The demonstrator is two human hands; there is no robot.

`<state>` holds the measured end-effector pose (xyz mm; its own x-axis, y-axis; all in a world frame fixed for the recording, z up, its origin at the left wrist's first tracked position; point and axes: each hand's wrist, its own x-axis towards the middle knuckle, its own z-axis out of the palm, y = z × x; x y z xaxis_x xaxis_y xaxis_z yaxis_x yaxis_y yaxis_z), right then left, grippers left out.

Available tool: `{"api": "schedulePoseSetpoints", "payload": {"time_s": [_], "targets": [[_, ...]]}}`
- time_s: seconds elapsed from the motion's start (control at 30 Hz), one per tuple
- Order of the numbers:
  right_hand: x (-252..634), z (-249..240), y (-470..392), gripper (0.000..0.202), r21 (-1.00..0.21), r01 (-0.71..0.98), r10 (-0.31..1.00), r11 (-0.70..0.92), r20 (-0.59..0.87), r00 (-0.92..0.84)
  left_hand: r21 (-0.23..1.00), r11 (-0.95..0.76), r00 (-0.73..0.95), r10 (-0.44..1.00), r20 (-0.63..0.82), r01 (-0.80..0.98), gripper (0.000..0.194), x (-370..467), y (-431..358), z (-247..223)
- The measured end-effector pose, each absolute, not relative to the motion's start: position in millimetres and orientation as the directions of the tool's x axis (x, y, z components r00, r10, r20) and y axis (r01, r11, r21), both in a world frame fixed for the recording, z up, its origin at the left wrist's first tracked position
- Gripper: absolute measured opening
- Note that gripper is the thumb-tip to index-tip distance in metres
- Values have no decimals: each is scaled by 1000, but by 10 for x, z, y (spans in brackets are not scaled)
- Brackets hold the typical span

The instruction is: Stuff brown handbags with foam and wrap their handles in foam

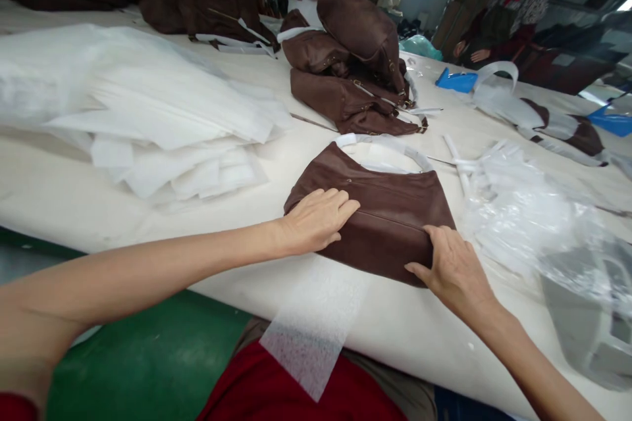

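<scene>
From the head camera, one brown leather bag lay flat on the white table. The left hand pressed open-palmed at its nine o'clock edge; the right hand lay loosely spread, thumb out, at its five o'clock corner, neither gripping. One sheet of foam wrap hung at six o'clock.

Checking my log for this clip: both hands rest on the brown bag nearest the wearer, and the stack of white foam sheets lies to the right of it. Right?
Not quite. Both the left hand and right hand do rest on the brown bag, but the head view shows the stack of white foam sheets to its left.
</scene>
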<state>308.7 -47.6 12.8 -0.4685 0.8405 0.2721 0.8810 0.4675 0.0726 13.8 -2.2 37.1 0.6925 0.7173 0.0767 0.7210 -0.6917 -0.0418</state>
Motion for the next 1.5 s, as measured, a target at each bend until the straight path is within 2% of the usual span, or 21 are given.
{"api": "schedulePoseSetpoints", "payload": {"time_s": [0.07,0.1,0.17,0.2,0.23,0.3,0.37,0.43,0.53,0.63,0.8,0.93,1.07,1.2,1.33,1.5], "targets": [[3112,-22,-454,19,78,864,803,497,336,-492,-71,-715,716,684,140,696,16,156,8,233],[3128,-88,-455,11,67,857,787,510,366,-497,-85,-729,731,659,179,679,9,146,20,171],[3163,-165,-473,5,-19,852,779,523,418,-469,-110,-747,745,615,258,655,15,110,27,76],[3180,-166,-484,10,-108,855,802,507,422,-422,-111,-750,743,604,287,652,16,93,24,47],[3197,-142,-492,18,-220,855,845,469,392,-363,-102,-750,738,601,306,653,16,80,19,30],[3229,-43,-493,31,-436,827,931,355,242,-272,-63,-754,729,607,317,654,14,74,11,24],[3260,59,-477,25,-539,784,951,307,137,-278,-29,-759,728,613,307,651,14,82,11,42],[3287,98,-460,14,-501,745,898,441,233,-374,-28,-769,738,602,305,639,14,81,11,79],[3315,24,-452,18,-234,681,696,694,459,-552,-42,-797,769,566,297,603,12,15,-11,165],[3337,-94,-458,21,-24,619,539,785,520,-663,-2,-797,766,580,277,604,12,-139,-56,235],[3416,-206,-458,24,45,562,465,826,511,-723,86,-767,695,617,369,636,19,-421,-104,85],[3503,-280,-477,43,76,581,491,811,451,-745,88,-778,647,575,501,623,27,-546,-115,-180],[3563,-341,-501,60,40,574,505,818,429,-749,157,-791,616,568,546,591,28,-672,-171,-310],[3645,-446,-466,70,-3,586,528,810,440,-727,325,-687,495,707,505,650,23,-772,-242,-308],[3721,-534,-427,53,-137,653,634,745,452,-628,440,-573,395,810,434,691,18,-763,-245,-288],[3652,-381,-535,26,-416,762,842,496,443,-306,468,-570,420,819,391,676,19,-746,-193,-231]]}}
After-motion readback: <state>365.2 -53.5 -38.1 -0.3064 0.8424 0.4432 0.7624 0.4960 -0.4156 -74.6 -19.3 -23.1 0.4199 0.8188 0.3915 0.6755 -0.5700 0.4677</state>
